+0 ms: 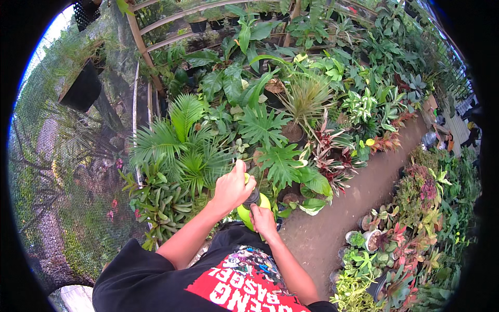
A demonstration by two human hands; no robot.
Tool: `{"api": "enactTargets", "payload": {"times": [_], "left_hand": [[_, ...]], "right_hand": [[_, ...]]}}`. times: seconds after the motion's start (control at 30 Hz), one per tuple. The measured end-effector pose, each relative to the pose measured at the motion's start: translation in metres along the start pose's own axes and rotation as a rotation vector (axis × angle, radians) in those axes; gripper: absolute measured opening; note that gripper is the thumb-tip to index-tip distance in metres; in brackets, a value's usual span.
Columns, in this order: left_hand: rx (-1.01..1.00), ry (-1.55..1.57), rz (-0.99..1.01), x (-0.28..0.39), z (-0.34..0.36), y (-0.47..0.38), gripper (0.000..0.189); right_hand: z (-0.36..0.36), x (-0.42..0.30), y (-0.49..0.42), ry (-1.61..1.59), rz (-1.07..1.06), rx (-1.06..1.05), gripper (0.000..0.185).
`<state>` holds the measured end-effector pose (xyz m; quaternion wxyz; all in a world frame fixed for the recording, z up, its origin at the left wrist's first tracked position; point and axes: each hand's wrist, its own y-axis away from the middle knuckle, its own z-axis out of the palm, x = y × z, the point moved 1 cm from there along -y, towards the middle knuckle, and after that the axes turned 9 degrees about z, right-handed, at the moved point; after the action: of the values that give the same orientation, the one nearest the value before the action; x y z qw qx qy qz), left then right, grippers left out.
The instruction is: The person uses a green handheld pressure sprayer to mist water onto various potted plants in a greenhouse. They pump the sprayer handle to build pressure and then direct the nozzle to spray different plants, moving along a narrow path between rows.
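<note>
Just in front of my body is a yellow-green pump sprayer bottle [264, 202] with a dark top. My left hand [233, 186] is closed around the sprayer's upper part, thumb pointing up and away from me. Lower and to the right, my right hand [264, 220] grips a dark part near the bottle's neck. The palm plant [187, 144] stands beyond my left hand, and a split-leaf philodendron [282, 163] spreads beyond the bottle. The sprayer's nozzle and base cannot be made out.
A dirt path [331, 226] runs diagonally at the right, edged by potted plants such as one in a white pot [372, 240]. Mesh netting [78, 163] is on the left, where a black pot [82, 86] hangs. Wooden rails [171, 39] cross behind the dense foliage.
</note>
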<state>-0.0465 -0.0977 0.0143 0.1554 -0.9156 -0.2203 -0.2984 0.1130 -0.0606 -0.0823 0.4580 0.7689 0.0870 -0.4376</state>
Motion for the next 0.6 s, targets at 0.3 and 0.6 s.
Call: {"api": "enactTargets", "payload": {"times": [0.3, 0.6], "left_hand": [[0.081, 0.008, 0.096, 0.0098, 0.0004, -0.0005, 0.027], [0.083, 0.017, 0.09, 0.0084, 0.0004, -0.0025, 0.027]], "right_hand": [[-0.0012, -0.0033, 0.0011, -0.008, -0.007, 0.001, 0.055], [-0.0002, -0.0036, -0.0024, -0.024, 0.004, -0.013, 0.054]]}}
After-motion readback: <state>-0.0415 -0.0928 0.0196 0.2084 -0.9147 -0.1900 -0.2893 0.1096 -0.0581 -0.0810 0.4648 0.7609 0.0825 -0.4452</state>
